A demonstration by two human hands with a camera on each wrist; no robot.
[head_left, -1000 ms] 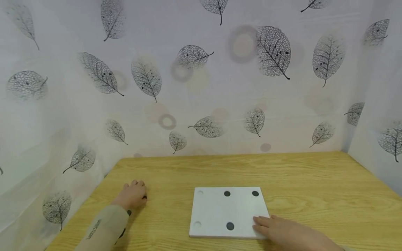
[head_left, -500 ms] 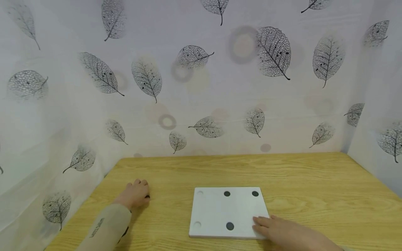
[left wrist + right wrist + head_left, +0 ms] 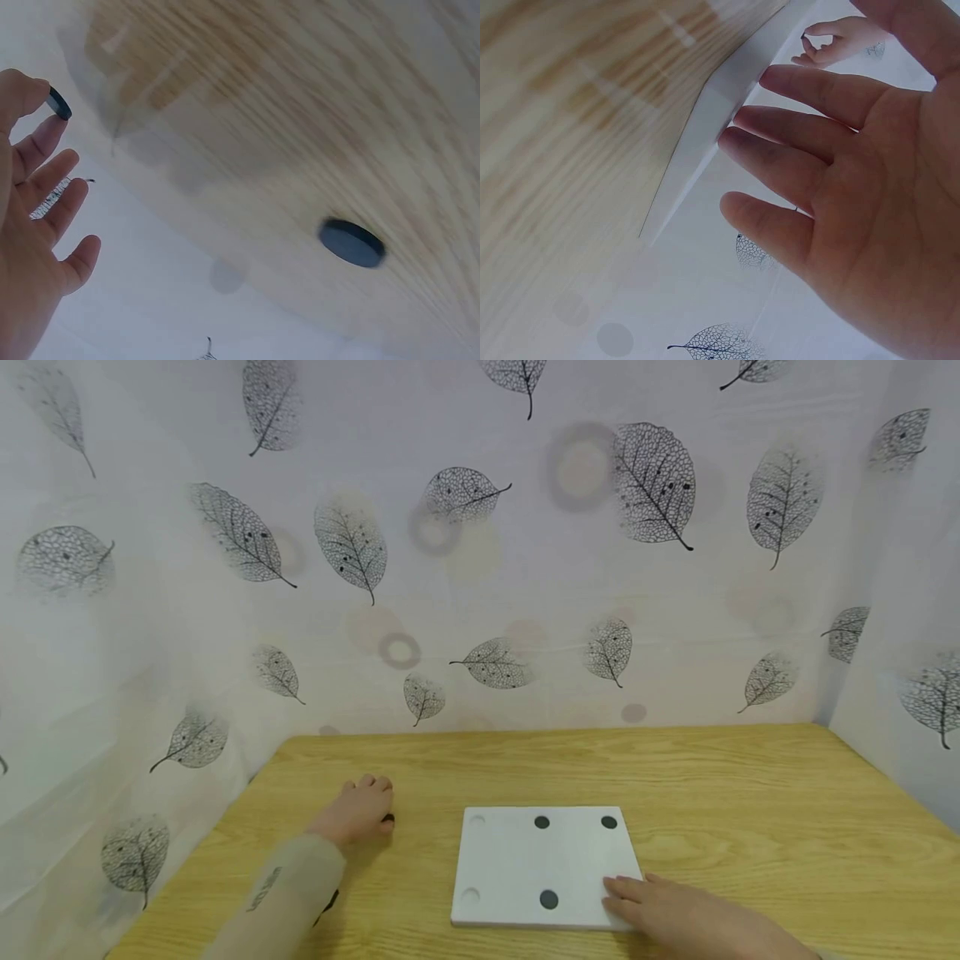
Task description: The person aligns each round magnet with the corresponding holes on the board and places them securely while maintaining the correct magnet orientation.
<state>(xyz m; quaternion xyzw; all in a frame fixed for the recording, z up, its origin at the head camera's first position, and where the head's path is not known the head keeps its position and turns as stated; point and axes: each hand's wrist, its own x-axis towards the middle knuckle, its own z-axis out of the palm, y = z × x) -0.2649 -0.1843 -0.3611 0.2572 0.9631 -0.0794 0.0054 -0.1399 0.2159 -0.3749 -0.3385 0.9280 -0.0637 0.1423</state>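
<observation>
My left hand [image 3: 358, 812] is over the left part of the table, left of a white board. Between thumb and index finger it pinches a small dark disc [image 3: 59, 103], while the other fingers are spread. Another dark disc [image 3: 352, 242] lies on the wood in the left wrist view; the head view does not show it. The white rectangular board [image 3: 510, 860] lies flat, with dark discs [image 3: 549, 900] in three spots and two shallow round recesses [image 3: 470, 896] along its left side. My right hand [image 3: 690, 914] rests its straight fingers on the board's near right corner, hiding that corner.
The board lies on a light wooden table [image 3: 720, 793]. A pale leaf-print curtain [image 3: 525, 568] stands behind the table and along both sides.
My left hand has moved to the right and slightly away from me, carrying the pinched disc toward the board. The right hand and the board have stayed in place.
</observation>
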